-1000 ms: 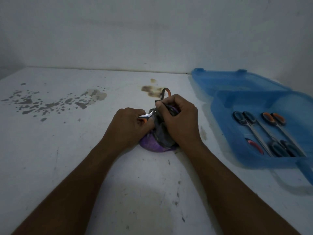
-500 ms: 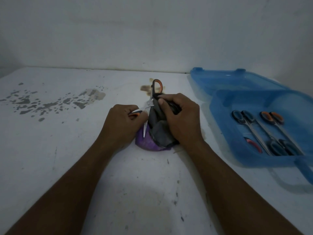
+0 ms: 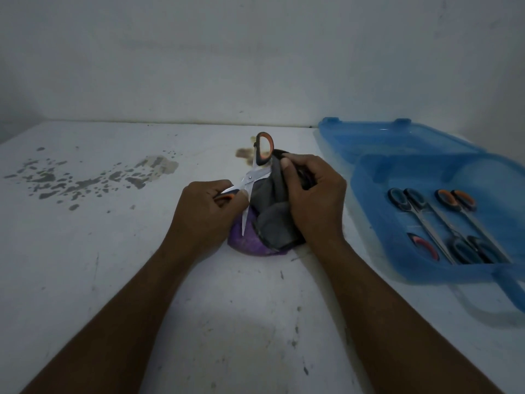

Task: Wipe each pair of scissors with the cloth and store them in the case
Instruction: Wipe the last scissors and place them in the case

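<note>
The left hand (image 3: 204,211) is gripping one handle of the spread orange-and-black steel scissors (image 3: 250,177), while the right hand (image 3: 315,200) is pinching the grey-and-purple cloth (image 3: 272,220) over one blade, left of the open blue plastic case (image 3: 369,177). The bare blade is pointing down beside the left hand, so a slip could cut it.

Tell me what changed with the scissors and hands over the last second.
The scissors swung open: the orange handle loop rose and a blade now points down, bared. The hands drew slightly apart. Unchanged: left hand holds the other handle, right hand grips the cloth; case untouched.
</note>
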